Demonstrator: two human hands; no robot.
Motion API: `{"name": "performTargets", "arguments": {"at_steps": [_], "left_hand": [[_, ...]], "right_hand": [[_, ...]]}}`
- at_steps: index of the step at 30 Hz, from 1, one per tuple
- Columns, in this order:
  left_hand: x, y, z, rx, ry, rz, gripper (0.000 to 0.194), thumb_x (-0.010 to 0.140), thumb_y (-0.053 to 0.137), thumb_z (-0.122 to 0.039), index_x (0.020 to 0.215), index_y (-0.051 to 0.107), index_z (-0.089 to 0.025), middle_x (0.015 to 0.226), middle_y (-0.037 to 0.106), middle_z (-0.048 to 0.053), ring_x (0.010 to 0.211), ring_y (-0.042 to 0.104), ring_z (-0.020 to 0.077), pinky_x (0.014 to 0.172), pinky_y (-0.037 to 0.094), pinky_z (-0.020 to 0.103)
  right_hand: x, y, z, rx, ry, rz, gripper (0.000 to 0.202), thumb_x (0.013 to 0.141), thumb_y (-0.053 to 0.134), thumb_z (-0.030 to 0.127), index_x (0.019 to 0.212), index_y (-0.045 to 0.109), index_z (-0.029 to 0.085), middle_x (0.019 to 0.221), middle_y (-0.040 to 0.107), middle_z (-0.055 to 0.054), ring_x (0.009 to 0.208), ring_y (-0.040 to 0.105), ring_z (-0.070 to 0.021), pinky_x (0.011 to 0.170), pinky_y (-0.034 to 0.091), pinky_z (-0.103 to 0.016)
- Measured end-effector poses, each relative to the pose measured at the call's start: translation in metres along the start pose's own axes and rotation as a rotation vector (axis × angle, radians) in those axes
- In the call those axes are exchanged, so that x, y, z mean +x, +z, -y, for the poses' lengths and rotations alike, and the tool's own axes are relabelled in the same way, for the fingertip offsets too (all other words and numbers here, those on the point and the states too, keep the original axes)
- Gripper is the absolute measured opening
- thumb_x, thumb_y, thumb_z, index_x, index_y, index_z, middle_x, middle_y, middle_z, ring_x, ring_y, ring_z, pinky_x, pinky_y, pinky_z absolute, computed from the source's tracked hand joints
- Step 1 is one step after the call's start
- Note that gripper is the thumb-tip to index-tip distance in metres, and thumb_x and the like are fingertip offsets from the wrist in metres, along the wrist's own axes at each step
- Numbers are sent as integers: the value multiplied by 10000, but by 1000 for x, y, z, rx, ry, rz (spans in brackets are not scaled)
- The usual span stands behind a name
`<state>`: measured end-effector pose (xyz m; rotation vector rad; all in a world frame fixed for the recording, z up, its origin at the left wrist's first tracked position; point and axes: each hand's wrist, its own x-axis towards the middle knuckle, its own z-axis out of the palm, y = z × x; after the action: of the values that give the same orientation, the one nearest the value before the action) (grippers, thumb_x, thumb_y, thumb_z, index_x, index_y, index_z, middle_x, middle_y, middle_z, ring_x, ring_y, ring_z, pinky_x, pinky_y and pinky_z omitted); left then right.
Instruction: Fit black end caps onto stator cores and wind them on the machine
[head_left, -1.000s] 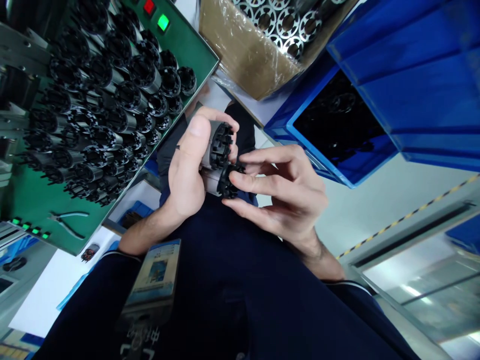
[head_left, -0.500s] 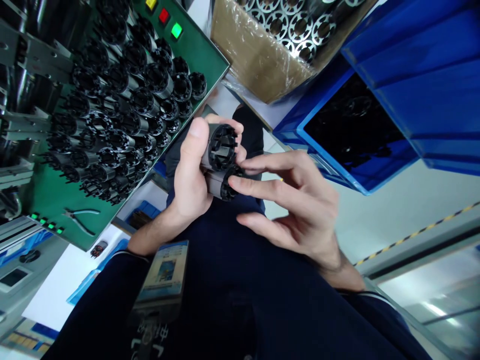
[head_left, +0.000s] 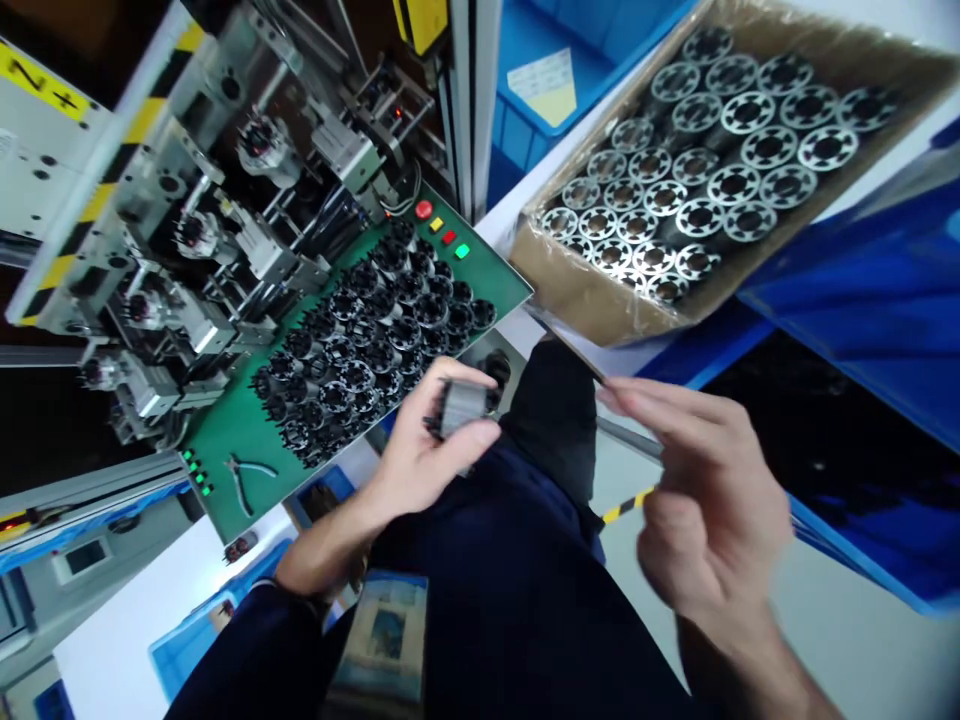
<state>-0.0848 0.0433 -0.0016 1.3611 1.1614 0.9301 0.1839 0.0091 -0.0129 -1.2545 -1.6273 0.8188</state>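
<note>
My left hand (head_left: 424, 450) is wrapped round a grey cylindrical core (head_left: 463, 405) with black toothed ends, held in front of my lap. Whether a second core sits behind it is unclear. My right hand (head_left: 712, 490) hangs apart from it at the right, beside the blue bin; its fingers are partly curled and slightly blurred, and no object shows in them. Many similar cores (head_left: 401, 335) with black ends stand packed on the green machine table (head_left: 217, 490), just beyond my left hand.
A plastic-lined cardboard box (head_left: 577, 290) of bare metal cores stands at the upper right. Below it is a blue bin (head_left: 862, 540) with dark contents. Pliers (head_left: 241, 480) lie on the green table, near machine fixtures (head_left: 255, 240) at the left.
The view has swung up toward the machine and box. My right hand has moved off the cores to the right, and my left hand has turned what it holds sideways.
</note>
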Motion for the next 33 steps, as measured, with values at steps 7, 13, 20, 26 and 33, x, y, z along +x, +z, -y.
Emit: {"name": "performTargets", "arguments": {"at_steps": [7,13,20,26,33], "left_hand": [[68,-119,7,1094,22,-256,583,1074,918,-636,1417,681,-228,1419,793,131,1209,810,332,1059,663,459],[120,-135,14,1353,-143,-48,557,1159,815,-602,1516,639,-212,1584,762,163,1316,840,375,1142,708,485],[130,-125,14,1437,-237,-9,584,1180,801,-595,1559,643,-181,1632,745,186,1385,835,395,1132,709,464],[130,-125,14,1459,-225,8,597,1198,760,-629,1576,646,-181,1637,744,192,1367,841,386,1107,719,457],[127,-120,11,1509,-220,64,617,1206,731,-666,1603,657,-200,1628,762,191,1450,801,386,1122,713,442]], "right_hand": [[-32,-26,-39,-153,174,195,251,1259,684,401,1455,826,333,1286,891,-85,1116,892,-272,900,721,-394],[-44,-7,-34,-143,123,431,278,1294,623,420,1518,777,368,1330,902,-71,1111,950,-240,928,809,-357],[-52,-5,-53,-259,79,529,368,1319,532,483,1583,739,331,1366,895,-96,1171,955,-288,961,824,-450],[-41,-16,-67,-348,44,521,430,1319,501,533,1576,759,305,1359,893,-123,1133,942,-321,937,794,-487],[-31,-18,-60,-358,34,543,448,1320,493,528,1583,771,294,1387,888,-138,1158,934,-321,983,788,-495]]}}
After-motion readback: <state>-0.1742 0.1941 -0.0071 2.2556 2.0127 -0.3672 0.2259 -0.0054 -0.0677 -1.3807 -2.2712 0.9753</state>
